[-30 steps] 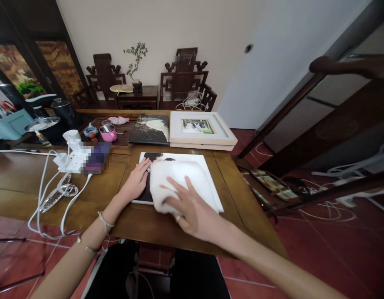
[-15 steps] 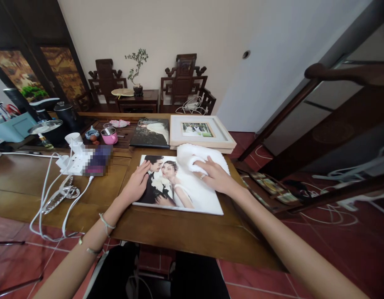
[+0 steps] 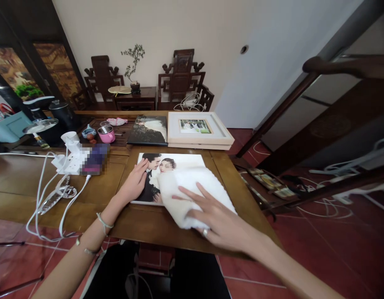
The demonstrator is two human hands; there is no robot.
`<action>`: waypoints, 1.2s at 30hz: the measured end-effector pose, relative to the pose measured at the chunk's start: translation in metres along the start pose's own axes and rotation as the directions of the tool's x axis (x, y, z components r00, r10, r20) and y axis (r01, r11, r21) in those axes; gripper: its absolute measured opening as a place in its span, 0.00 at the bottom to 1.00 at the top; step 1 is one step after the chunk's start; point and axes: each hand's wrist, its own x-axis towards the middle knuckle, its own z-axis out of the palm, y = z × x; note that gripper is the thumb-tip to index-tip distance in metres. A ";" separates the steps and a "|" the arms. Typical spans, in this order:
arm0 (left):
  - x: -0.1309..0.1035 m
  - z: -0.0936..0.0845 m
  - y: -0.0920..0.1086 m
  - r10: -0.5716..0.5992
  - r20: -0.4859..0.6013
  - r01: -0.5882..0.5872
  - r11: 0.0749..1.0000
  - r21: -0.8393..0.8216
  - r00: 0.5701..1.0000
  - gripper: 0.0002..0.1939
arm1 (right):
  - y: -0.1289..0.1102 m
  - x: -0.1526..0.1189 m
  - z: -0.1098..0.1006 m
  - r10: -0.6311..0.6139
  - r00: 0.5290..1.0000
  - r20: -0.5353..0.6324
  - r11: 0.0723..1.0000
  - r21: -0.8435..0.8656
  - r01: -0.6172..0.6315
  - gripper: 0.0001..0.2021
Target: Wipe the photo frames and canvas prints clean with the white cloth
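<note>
Head view: on the wooden table point(image 3: 142, 226), find the photo panel point(image 3: 152, 187) lying flat; expect light, stiff, scratch-prone; lift by opposite edges. Over its right part, see the white cloth point(image 3: 192, 177), likely soft, held under spread fingers of the right hand point(image 3: 216, 216); gather by a fold. Note left hand point(image 3: 134, 182) flat on panel's left edge, grasping nothing.

White cloth point(image 3: 187, 178) hides part of the photo point(image 3: 154, 176).
</note>
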 end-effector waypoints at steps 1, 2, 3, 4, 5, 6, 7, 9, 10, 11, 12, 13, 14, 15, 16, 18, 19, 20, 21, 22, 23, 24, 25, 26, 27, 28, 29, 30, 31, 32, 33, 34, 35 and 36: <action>0.000 0.000 0.000 0.001 0.005 -0.001 1.000 0.005 1.000 0.25 | 0.011 0.010 -0.002 0.001 1.000 -0.005 1.000 -0.003 -0.001 0.21; 0.000 0.000 -0.001 0.004 0.008 -0.004 1.000 0.009 1.000 0.25 | 0.024 0.023 -0.005 0.009 1.000 -0.012 1.000 -0.014 -0.009 0.20; 0.000 0.000 -0.001 0.007 0.010 -0.007 1.000 0.012 1.000 0.25 | 0.036 0.036 -0.007 0.024 1.000 -0.018 0.999 -0.034 -0.025 0.20; -0.001 0.000 -0.001 0.009 0.011 -0.010 1.000 0.012 1.000 0.25 | 0.048 0.051 -0.009 0.049 0.998 -0.029 0.997 -0.057 -0.051 0.19; -0.001 0.000 -0.002 0.011 0.009 -0.011 1.000 0.011 1.000 0.25 | 0.058 0.065 -0.011 0.077 0.996 -0.036 0.993 -0.084 -0.080 0.19; -0.001 0.000 -0.002 0.010 0.007 -0.010 1.000 0.007 1.000 0.25 | 0.066 0.078 -0.013 0.107 0.993 -0.041 0.988 -0.109 -0.111 0.19; -0.001 0.000 -0.002 0.007 0.004 -0.007 1.000 0.001 1.000 0.25 | 0.072 0.089 -0.014 0.133 0.990 -0.048 0.982 -0.127 -0.138 0.20; 0.000 0.001 -0.002 -0.001 -0.001 0.001 1.000 -0.009 1.000 0.25 | 0.073 0.104 -0.014 0.165 0.985 -0.056 0.974 -0.144 -0.172 0.20; 0.000 0.001 -0.002 -0.006 -0.004 0.005 1.000 -0.012 1.000 0.25 | 0.070 0.105 -0.013 0.173 0.983 -0.059 0.973 -0.146 -0.180 0.19; 0.000 0.001 -0.002 -0.009 -0.007 0.009 1.000 -0.012 1.000 0.25 | 0.063 0.104 -0.012 0.177 0.983 -0.057 0.972 -0.145 -0.183 0.19; 0.000 0.002 -0.002 -0.012 -0.011 0.011 1.000 -0.013 1.000 0.25 | 0.053 0.099 -0.009 0.176 0.983 -0.051 0.973 -0.144 -0.182 0.20; 0.001 0.002 -0.002 -0.013 -0.016 0.013 1.000 -0.013 1.000 0.25 | 0.041 0.091 -0.006 0.171 0.984 -0.041 0.975 -0.138 -0.175 0.20; 0.001 0.003 -0.003 -0.014 -0.021 0.014 1.000 -0.013 1.000 0.25 | 0.027 0.080 -0.002 0.159 0.987 -0.025 0.979 -0.127 -0.161 0.22; 0.001 0.003 -0.003 -0.014 -0.025 0.013 1.000 -0.013 1.000 0.25 | 0.013 0.069 0.002 0.138 0.990 -0.016 0.984 -0.108 -0.139 0.24; 0.001 0.003 -0.003 -0.013 -0.029 0.012 1.000 -0.014 1.000 0.25 | -0.001 0.057 0.005 0.116 0.993 0.006 0.990 -0.078 -0.115 0.25; 0.001 0.003 -0.003 -0.011 -0.030 0.011 1.000 -0.017 0.999 0.25 | -0.026 0.035 0.009 0.040 0.998 0.037 0.999 -0.019 -0.039 0.25; 0.001 0.003 -0.003 -0.010 -0.029 0.009 1.000 -0.020 1.000 0.25 | -0.034 0.026 0.010 0.001 0.999 0.054 1.000 0.008 -0.001 0.25; 0.001 0.002 -0.003 -0.008 -0.026 0.008 1.000 -0.024 1.000 0.25 | -0.039 0.020 0.010 -0.035 0.997 0.069 0.999 0.029 0.033 0.24; 0.001 0.002 -0.003 -0.007 -0.023 0.006 1.000 -0.028 1.000 0.25 | -0.039 0.015 0.009 -0.063 0.995 0.080 0.997 0.043 0.059 0.24; 0.001 0.002 -0.003 -0.007 -0.020 0.006 1.000 -0.029 1.000 0.25 | -0.036 0.013 0.008 -0.075 0.994 0.085 0.996 0.050 0.071 0.23; 0.001 0.002 -0.003 -0.009 -0.018 0.008 1.000 -0.029 1.000 0.25 | -0.029 0.013 0.006 -0.069 0.995 0.078 0.997 0.047 0.065 0.21; 0.000 0.002 -0.002 -0.012 -0.017 0.011 1.000 -0.029 1.000 0.25 | -0.018 0.015 0.004 -0.046 0.997 0.062 0.998 0.035 0.044 0.20; 0.000 0.002 -0.002 -0.015 -0.019 0.014 0.999 -0.031 1.000 0.25 | -0.006 0.019 0.001 -0.013 0.999 0.041 1.000 0.017 0.013 0.19; 0.000 0.002 -0.002 -0.018 -0.021 0.017 0.999 -0.035 1.000 0.25 | 0.007 0.024 -0.001 0.028 0.999 0.016 1.000 -0.005 -0.028 0.19; 0.000 0.002 -0.001 -0.021 -0.025 0.019 0.999 -0.043 0.999 0.25 | 0.020 0.031 -0.003 0.083 0.997 -0.009 0.996 -0.029 -0.083 0.19; 0.000 0.002 -0.001 -0.022 -0.032 0.020 0.998 -0.056 0.999 0.25 | 0.031 0.039 -0.005 0.144 0.989 -0.030 0.988 -0.049 -0.146 0.19; 0.000 0.002 0.000 -0.021 -0.043 0.017 0.997 -0.076 0.999 0.25 | 0.040 0.049 -0.007 0.207 0.977 -0.043 0.976 -0.064 -0.210 0.20; 0.000 0.001 0.002 -0.016 -0.061 0.009 0.994 -0.105 0.998 0.24 | 0.045 0.059 -0.008 0.267 0.962 -0.050 0.960 -0.075 -0.270 0.20; 0.000 -0.001 0.003 -0.009 -0.088 -0.004 0.989 -0.146 0.996 0.24 | 0.047 0.069 -0.009 0.312 0.949 -0.048 0.945 -0.082 -0.316 0.21; 0.000 -0.002 0.004 -0.006 -0.125 -0.019 0.980 -0.198 0.992 0.24 | 0.045 0.078 -0.008 0.336 0.941 -0.038 0.937 -0.084 -0.338 0.21; 0.000 -0.004 0.005 -0.010 -0.166 -0.033 0.965 -0.259 0.986 0.24 | 0.039 0.086 -0.007 0.331 0.944 -0.019 0.940 -0.084 -0.331 0.21; 0.001 -0.006 0.006 -0.026 -0.207 -0.043 0.946 -0.322 0.978 0.24 | 0.032 0.093 -0.005 0.298 0.955 0.003 0.952 -0.079 -0.297 0.21; 0.001 -0.007 0.007 -0.048 -0.240 -0.048 0.923 -0.381 0.970 0.25 | 0.022 0.097 -0.001 0.246 0.969 0.021 0.967 -0.069 -0.244 0.21; 0.002 -0.009 0.007 -0.072 -0.262 -0.049 0.903 -0.426 0.962 0.26 | 0.012 0.099 0.002 0.183 0.982 0.038 0.982 -0.052 -0.181 0.21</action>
